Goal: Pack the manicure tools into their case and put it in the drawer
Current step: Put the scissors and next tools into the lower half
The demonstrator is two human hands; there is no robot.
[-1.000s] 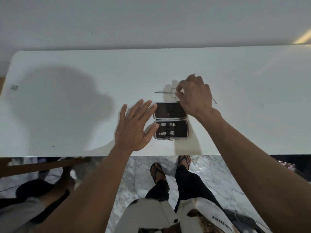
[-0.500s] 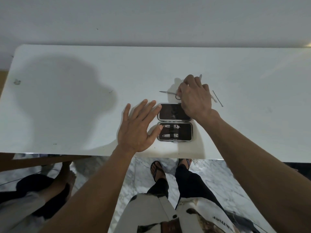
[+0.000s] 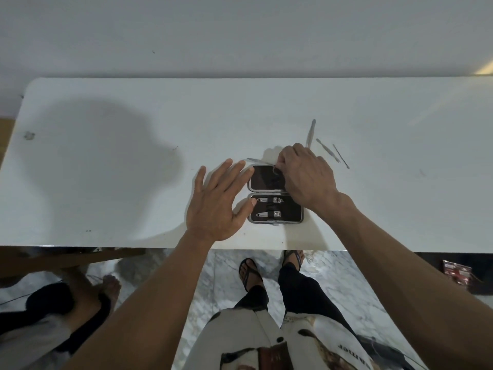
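Head view: white table (image 3: 266, 110) carries the open case (image 3: 276, 194) near its near edge, two clippers (image 3: 269, 206) strapped inside. Left hand (image 3: 217, 202) spreads flat beside it, empty. Right hand (image 3: 306, 174) pinches scissors (image 3: 260, 162) over the lid. Three loose tools (image 3: 326, 148) lie far right. No writing on the case is legible.

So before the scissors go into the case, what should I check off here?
1. Case lies open and flat on the table: ok.
2. Right hand pinches the scissors: ok.
3. Left hand is open, thumb at the case's edge: ok.
4. Two clippers sit strapped in the near half: ok.
5. Free slot for the scissors: cannot tell.
6. Three tools lie loose beyond the hand: not ok.
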